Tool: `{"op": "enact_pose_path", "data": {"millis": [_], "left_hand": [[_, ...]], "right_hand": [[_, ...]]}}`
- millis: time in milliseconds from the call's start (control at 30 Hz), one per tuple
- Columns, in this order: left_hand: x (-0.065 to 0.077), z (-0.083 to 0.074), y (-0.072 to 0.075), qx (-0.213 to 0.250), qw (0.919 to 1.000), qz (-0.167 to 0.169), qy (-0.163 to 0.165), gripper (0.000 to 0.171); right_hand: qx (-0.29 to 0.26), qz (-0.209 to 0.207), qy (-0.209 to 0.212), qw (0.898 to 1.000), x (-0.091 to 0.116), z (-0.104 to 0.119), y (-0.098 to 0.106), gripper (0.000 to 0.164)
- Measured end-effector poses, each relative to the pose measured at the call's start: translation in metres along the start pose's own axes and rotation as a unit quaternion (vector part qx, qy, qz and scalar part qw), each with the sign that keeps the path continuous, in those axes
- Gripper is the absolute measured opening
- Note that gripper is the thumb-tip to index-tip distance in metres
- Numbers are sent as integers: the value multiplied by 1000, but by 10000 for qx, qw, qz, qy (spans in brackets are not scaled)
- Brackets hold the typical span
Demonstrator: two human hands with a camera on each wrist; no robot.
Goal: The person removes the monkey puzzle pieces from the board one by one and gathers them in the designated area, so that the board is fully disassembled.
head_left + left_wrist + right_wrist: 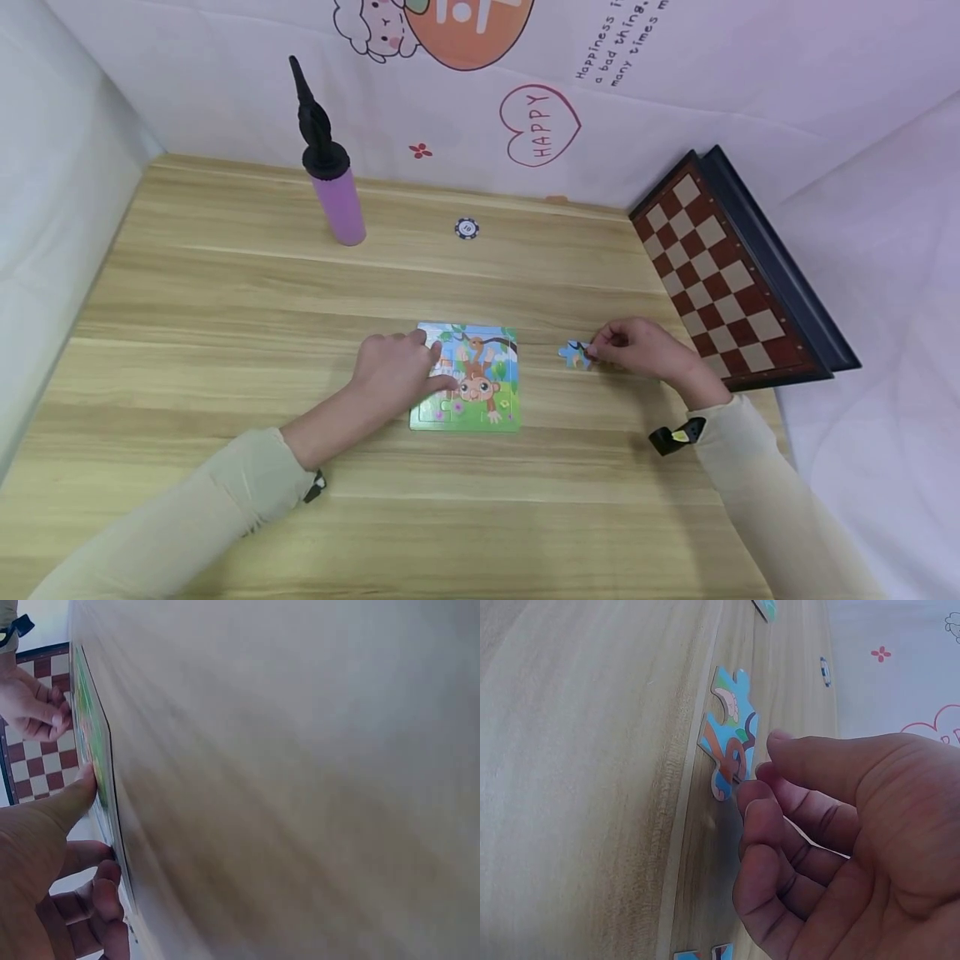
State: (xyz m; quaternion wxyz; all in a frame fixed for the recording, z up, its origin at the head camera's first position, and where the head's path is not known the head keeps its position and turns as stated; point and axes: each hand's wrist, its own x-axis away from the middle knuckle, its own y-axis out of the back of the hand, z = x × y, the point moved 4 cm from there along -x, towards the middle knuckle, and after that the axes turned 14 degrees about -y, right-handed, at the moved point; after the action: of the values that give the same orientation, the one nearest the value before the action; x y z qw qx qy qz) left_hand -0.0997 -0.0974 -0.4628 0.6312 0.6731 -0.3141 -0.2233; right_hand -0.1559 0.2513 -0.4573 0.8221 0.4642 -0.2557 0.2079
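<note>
A square jigsaw puzzle [480, 417] with a hanging monkey lies flat on the table. My left hand [396, 367] rests on its left side, thumb and index finger spread over the picture. The left wrist view shows the thumb [84, 787] on the printed face and another fingertip at the board's edge. To the right of the puzzle, my right hand [636, 346] pinches the edge of a small blue jigsaw piece [572, 353]. In the right wrist view this piece [735, 731] has knobs and a brown tail print, and the curled fingertips are right at its edge.
Parts of other jigsaw pieces [721, 952] show at the right wrist view's lower edge. A purple hand pump [341, 204] with a black nozzle stands at back left. A poker chip [467, 228] lies behind the puzzle. A chessboard case [712, 275] leans at the right.
</note>
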Motion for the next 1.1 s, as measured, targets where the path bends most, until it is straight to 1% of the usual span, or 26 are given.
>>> {"op": "enact_pose_path", "data": {"millis": [100, 233, 333, 500, 567, 633, 733, 767, 833, 900, 1000, 1100], "left_hand": [[4, 7, 2, 33, 9998, 204, 68, 66], [12, 14, 2, 174, 9992, 334, 161, 66], [17, 17, 3, 265, 9991, 261, 219, 65], [22, 19, 7, 163, 9997, -87, 132, 63], [23, 18, 8, 80, 9995, -301, 24, 61], [25, 16, 8, 17, 9988, -487, -58, 61], [27, 10, 8, 22, 9973, -712, -202, 61], [28, 8, 8, 59, 9970, -736, -246, 61], [30, 3, 8, 116, 9967, -718, -359, 62], [34, -1, 9, 151, 9968, -627, -462, 63], [39, -5, 7, 96, 9979, -355, -537, 67], [43, -6, 4, 36, 9986, -124, -509, 69]], "right_hand": [[13, 3, 33, 10000, 0, 3, 0, 18], [30, -4, 115, 9999, 0, 10, 1, 19], [-48, 80, 217, 9997, 0, 20, 2, 21], [-155, 262, 288, 9991, -2, 39, 0, 24], [-188, 385, 307, 9986, -3, 52, -4, 26], [-243, 556, 439, 9972, -4, 70, -11, 29], [-374, 870, 663, 9933, -7, 102, -26, 30], [-357, 940, 774, 9919, -8, 112, -32, 30], [-312, 1115, 951, 9887, -11, 133, -43, 27], [-153, 1223, 1123, 9860, -15, 154, -54, 25], [200, 1283, 1363, 9821, -21, 178, -68, 24], [504, 1323, 1493, 9786, -26, 198, -80, 25]]}}
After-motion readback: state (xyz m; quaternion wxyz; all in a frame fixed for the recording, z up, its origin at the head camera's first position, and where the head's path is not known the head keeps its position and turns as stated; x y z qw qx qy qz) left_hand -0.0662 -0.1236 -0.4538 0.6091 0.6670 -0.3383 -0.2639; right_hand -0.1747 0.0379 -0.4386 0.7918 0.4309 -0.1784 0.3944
